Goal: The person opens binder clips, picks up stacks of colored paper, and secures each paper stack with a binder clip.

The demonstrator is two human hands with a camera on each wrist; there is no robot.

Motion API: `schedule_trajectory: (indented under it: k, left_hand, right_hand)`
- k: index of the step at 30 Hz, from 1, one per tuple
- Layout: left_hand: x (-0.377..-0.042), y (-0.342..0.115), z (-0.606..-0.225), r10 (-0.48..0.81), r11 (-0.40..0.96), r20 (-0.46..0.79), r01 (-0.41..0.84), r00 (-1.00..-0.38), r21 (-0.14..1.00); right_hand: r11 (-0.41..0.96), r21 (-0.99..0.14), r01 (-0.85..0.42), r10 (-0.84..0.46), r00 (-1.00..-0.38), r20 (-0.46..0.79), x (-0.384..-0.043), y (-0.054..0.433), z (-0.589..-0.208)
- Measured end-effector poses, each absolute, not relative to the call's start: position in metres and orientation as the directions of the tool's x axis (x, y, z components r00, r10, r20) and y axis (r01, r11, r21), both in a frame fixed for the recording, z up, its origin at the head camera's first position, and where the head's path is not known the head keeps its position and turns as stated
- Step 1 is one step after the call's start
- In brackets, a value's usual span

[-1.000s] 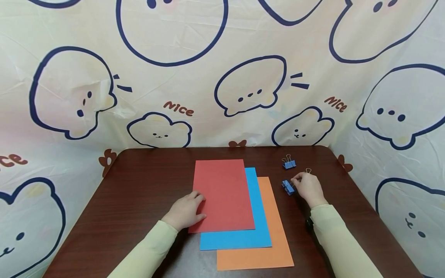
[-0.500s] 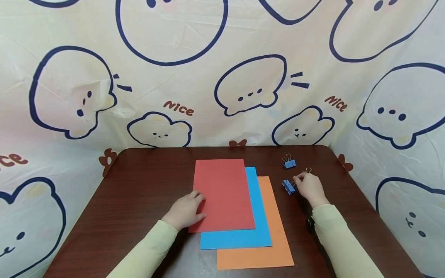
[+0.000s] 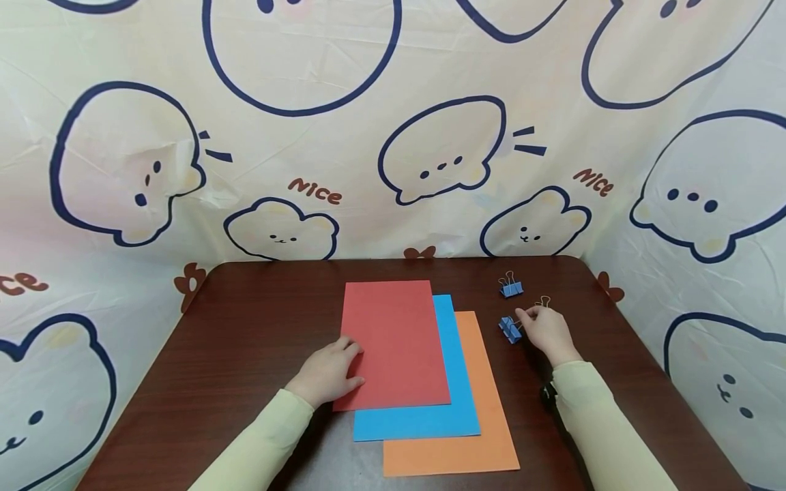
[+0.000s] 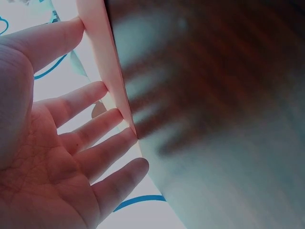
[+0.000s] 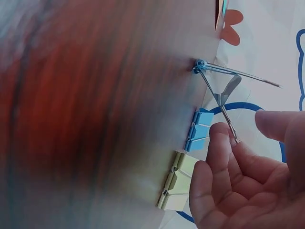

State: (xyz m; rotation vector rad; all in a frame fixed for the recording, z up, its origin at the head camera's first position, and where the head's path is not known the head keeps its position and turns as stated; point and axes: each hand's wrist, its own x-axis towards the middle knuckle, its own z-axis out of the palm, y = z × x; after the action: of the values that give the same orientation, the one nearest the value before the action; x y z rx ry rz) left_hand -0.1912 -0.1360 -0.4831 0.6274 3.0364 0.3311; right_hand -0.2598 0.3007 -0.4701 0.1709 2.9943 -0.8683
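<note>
In the head view my left hand [image 3: 327,372] rests over the left edge of a red sheet [image 3: 393,341], thumb and fingertips at the edge. Its fingers are spread in the left wrist view. My right hand [image 3: 548,334] is beside a blue binder clip [image 3: 510,330]. The right wrist view has a fingertip touching the end of that clip's wire handle [image 5: 228,121], with the thumb apart from it. Another blue binder clip [image 3: 511,288] lies farther back. A yellowish binder clip [image 5: 180,183] appears in the right wrist view, mostly hidden behind my right hand in the head view.
Below the red sheet, a blue sheet [image 3: 417,424] and an orange sheet [image 3: 454,457] fan out toward the lower right. All lie on a dark brown table [image 3: 258,327]. A cartoon-printed cloth [image 3: 356,150] hangs along the back and sides.
My right hand has shifted slightly to the right over the last second, its fingertips now a little off the nearer blue clip's body. My left hand and the sheets stay put.
</note>
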Motion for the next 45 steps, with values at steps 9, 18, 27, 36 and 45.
schedule_trajectory:
  k: [9,18,27,36,45]
  left_hand:
    - [-0.1908,-0.1363,-0.4837,0.394,0.897,0.024,0.390,-0.919,0.209]
    - [-0.1908,-0.1359,-0.4824,0.393,0.896,0.023,0.388,-0.919,0.217]
    - [-0.1907,-0.1359,-0.4821,0.392,0.895,0.019,0.386,-0.920,0.223]
    - [-0.1909,-0.1361,-0.4832,0.393,0.895,0.024,0.388,-0.919,0.218]
    - [-0.1913,-0.1353,-0.4816,0.394,0.895,0.027,0.390,-0.919,0.215]
  right_hand:
    - [0.844,-0.518,0.140,0.095,-0.989,-0.112,-0.2595,0.3030,-0.4704]
    - [0.830,-0.532,0.167,0.101,-0.983,-0.150,-0.2628,0.3053,-0.4732]
    - [0.815,-0.542,0.203,0.099,-0.971,-0.216,-0.2632,0.3040,-0.4711]
    - [0.824,-0.533,0.195,0.090,-0.972,-0.217,-0.2596,0.3027,-0.4736]
    - [0.829,-0.535,0.164,0.073,-0.980,-0.188,-0.2595,0.3050,-0.4743]
